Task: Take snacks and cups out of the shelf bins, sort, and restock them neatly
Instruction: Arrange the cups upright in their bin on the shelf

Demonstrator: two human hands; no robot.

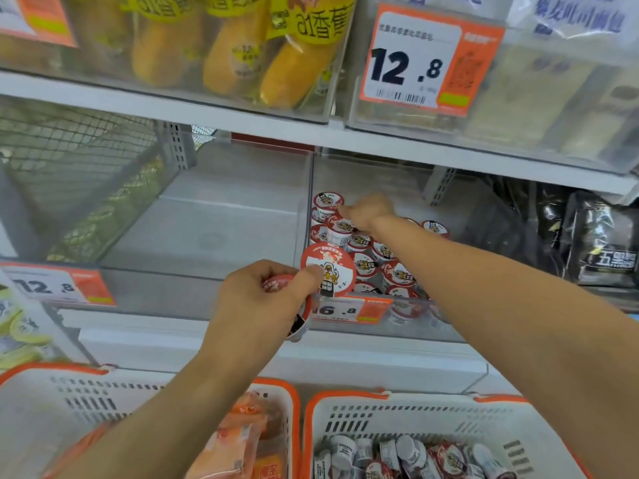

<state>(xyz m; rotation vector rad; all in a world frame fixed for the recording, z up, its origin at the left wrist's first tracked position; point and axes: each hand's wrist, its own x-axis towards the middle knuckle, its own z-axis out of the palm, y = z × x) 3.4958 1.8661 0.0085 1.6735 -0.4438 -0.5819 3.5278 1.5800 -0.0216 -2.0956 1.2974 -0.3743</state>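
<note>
Head view of a shop shelf with clear plastic bins. The left hand (pixel 262 302) grips small cups: one cup with a red-and-white lid (pixel 328 269), tilted so the lid faces the camera, is pinched under the thumb, and a second cup (pixel 297 323) lies against the palm and fingers beneath it. These are held in front of the bin of cups (pixel 366 257), at its front left corner, just above an orange price tag (pixel 352 310) reading 6.8.

The right hand (pixel 368 210) reaches deep into the same bin, its fingers curled down onto a cup (pixel 340 228) at the back left of the stock; whether it actually grips that cup cannot be told, since the fingertips are blurred. More cups of the same kind stand lid-up in rows across the bin floor.

The bin to the left (pixel 214 229) holds no goods. On the shelf above, a bin contains yellow wrapped snacks (pixel 242 53), beside a price tag (pixel 428 60) reading 12.8. Below the shelf, two white baskets with orange rims stand side by side: the left basket (pixel 145 392) holds orange packets (pixel 238 440), the right basket (pixel 415 409) holds loose cups (pixel 408 454) lying in disorder.
</note>
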